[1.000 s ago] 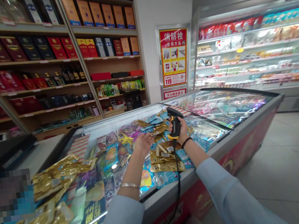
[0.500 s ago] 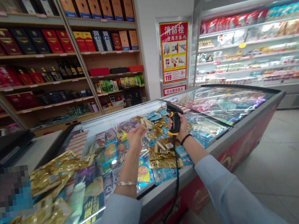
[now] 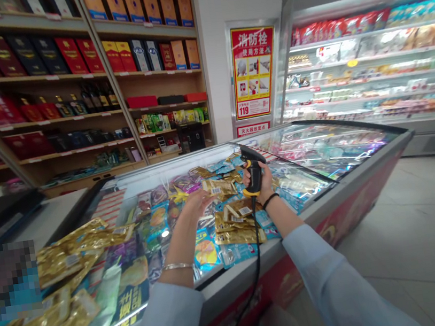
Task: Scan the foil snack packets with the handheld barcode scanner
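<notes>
My right hand is wrapped round a black and yellow barcode scanner, held upright above the packets; its cord hangs down over the freezer's front edge. My left hand has its fingers stretched out and apart, beside the left end of a gold snack packet whose barcode faces up. Whether the fingertips still touch that packet is hard to see. More gold packets and blue packets lie in a heap on the freezer's glass top below the scanner.
A second pile of gold packets lies at the left on the chest freezer. A black device stands beyond it. Shelves with boxes rise behind, and a lit chiller stands at the right.
My left hand has moved a little left and down, its fingers opening away from the gold packet, which now lies flatter. The scanner has hardly moved. The view has shifted slightly.
</notes>
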Available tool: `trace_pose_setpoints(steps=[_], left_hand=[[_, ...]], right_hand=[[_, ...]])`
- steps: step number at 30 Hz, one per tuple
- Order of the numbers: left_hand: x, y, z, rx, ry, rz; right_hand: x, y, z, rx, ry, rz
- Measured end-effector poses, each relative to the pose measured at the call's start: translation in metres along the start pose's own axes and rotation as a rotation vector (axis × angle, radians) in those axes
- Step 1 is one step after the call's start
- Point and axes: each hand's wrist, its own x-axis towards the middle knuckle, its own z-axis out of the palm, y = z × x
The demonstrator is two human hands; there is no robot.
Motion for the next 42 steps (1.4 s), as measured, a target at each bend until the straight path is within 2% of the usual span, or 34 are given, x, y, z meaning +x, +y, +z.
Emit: trace_pose_setpoints(steps=[5,11,15,21,28,34,39,42], left_hand=[[0.003,0.011,0.001,-0.054,0.062,0.232],[0.008,0.031,-0.012,-0.017,0.269,0.691],[0.005,0.040,-0.020,0.058,0.273,0.832],[0.003,0.043,-0.022,0.086,0.273,0.880],[-0.005,0.046,-0.019,0.059,0.241,0.823],[-0.006,0.048,-0.019,0.025,0.253,0.815],[-0.001,0.044,-0.022,0.050,0.256,0.830],[-0.005,0.044,-0.019,0.058,0.259,0.827]], right_hand=[[0.000,-0.005,0.003,-0.014,-0.070,0.025],[-0.007,-0.011,0.012,-0.152,-0.311,0.153],[-0.012,-0.011,0.015,-0.275,-0.376,0.217],[-0.016,-0.010,0.018,-0.353,-0.332,0.258],[-0.020,-0.009,0.020,-0.300,-0.229,0.274],[-0.021,-0.009,0.020,-0.298,-0.214,0.291],[-0.020,-0.008,0.021,-0.295,-0.265,0.262],[-0.022,-0.009,0.024,-0.255,-0.231,0.243]])
